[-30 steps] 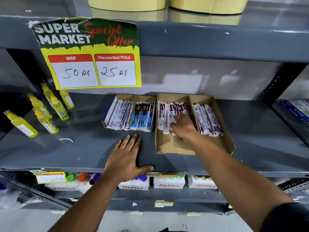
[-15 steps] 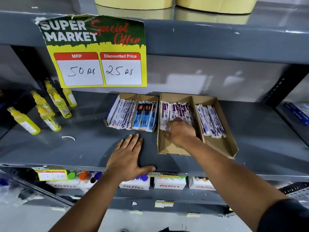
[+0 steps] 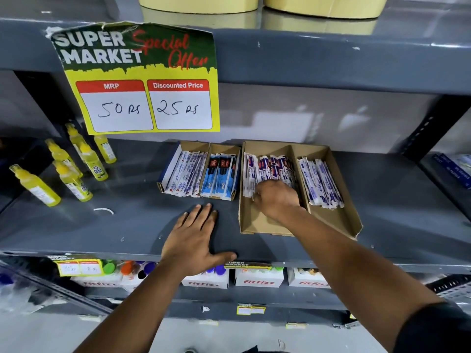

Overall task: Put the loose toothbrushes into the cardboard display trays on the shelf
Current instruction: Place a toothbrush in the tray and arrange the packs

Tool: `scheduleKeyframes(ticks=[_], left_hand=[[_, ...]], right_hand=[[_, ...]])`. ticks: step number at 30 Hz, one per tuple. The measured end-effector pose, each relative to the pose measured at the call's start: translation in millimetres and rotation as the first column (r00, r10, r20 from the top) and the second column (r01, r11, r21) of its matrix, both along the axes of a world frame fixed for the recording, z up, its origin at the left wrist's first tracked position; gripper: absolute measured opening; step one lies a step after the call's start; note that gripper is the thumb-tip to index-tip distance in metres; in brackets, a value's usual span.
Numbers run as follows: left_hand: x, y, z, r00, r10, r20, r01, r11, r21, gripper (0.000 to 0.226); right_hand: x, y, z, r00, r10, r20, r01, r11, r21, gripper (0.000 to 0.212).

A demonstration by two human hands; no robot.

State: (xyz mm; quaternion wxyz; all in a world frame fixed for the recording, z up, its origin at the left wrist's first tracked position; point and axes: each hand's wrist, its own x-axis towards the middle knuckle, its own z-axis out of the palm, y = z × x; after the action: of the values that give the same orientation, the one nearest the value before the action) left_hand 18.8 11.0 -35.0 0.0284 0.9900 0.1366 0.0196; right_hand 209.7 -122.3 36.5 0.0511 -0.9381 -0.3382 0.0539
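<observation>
- The grey metal shelf (image 3: 76, 225) carries all the stock at about chest reach; its front strip is bare, and no loose toothbrush lies on it that I can see.
- The price sign (image 3: 142, 80) hangs from the shelf above and covers part of the back wall on the left.
- The large cardboard tray (image 3: 257, 222) sits right of centre, split by a divider into two bays. The front of each bay is unfilled, which I judge leaves room for packets to be slid forward or added.
- The small cardboard tray (image 3: 196, 146) stands just to its left, also in two bays, both filled with packets laid lengthwise.
- The packaged toothbrushes (image 3: 272, 164) in the large tray's left bay lie side by side, printed faces up, pushed toward the back.
- The right-bay packets (image 3: 321, 182) lie as a tidy, slightly angled bundle.
- The right hand (image 3: 277, 197) is inside the left bay, knuckles up, fingers curled down onto the near ends of the packets. Whether it grips a packet or only presses them level I cannot tell; the fingertips are hidden beneath the hand.
- The left hand (image 3: 196, 238) lies flat and spread wide on the shelf, holding nothing, probably bracing the reach.
- The yellow bottles (image 3: 74, 174) stand well apart on the left.
- Packet print is too small to read.
</observation>
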Motion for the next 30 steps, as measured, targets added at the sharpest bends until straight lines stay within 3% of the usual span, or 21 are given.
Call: scheduleKeyframes(ticks=[3,7,11,13,15,18,21,23,30], left_hand=[[0,0,1,1.0,-0.005,0.004,0.005,1.0,-0.002,0.122],[0,0,1,1.0,-0.003,0.003,0.003,1.0,0.006,0.122],[1,1,-1,1.0,-0.003,-0.007,0.003,1.0,0.003,0.122],[1,1,-1,1.0,-0.004,-0.001,0.004,1.0,-0.002,0.122],[0,1,-2,1.0,-0.005,0.003,0.005,1.0,-0.007,0.122],[0,1,-2,1.0,-0.001,0.016,0.001,1.0,-0.017,0.121],[0,1,-2,1.0,0.004,0.008,-0.004,1.0,-0.017,0.122],[0,2,-1,1.0,0.004,-0.01,-0.004,1.0,-0.02,0.122],[2,1,0,0.999,0.019,-0.035,-0.019,1.0,-0.017,0.125]], right_hand=[[4,-2,-3,0.991,-0.076,-0.11,0.093,0.983,0.156,0.021],[12,-7,-9,0.941,-0.151,-0.302,0.268,0.879,0.395,0.024],[17,-9,-11,0.876,-0.174,-0.449,0.391,0.802,0.452,0.021],[14,-9,-11,0.915,-0.196,-0.352,0.332,0.862,0.382,0.018],[10,-10,-12,0.959,-0.239,-0.154,0.27,0.936,0.227,0.014],[6,-8,-12,0.986,-0.163,0.034,0.158,0.98,0.119,0.011],[8,-4,-12,0.994,0.048,0.096,-0.066,0.979,0.191,0.024],[7,0,-10,0.985,0.151,0.08,-0.16,0.979,0.127,0.032],[11,14,-14,0.979,0.17,0.112,-0.166,0.985,-0.044,0.037]])
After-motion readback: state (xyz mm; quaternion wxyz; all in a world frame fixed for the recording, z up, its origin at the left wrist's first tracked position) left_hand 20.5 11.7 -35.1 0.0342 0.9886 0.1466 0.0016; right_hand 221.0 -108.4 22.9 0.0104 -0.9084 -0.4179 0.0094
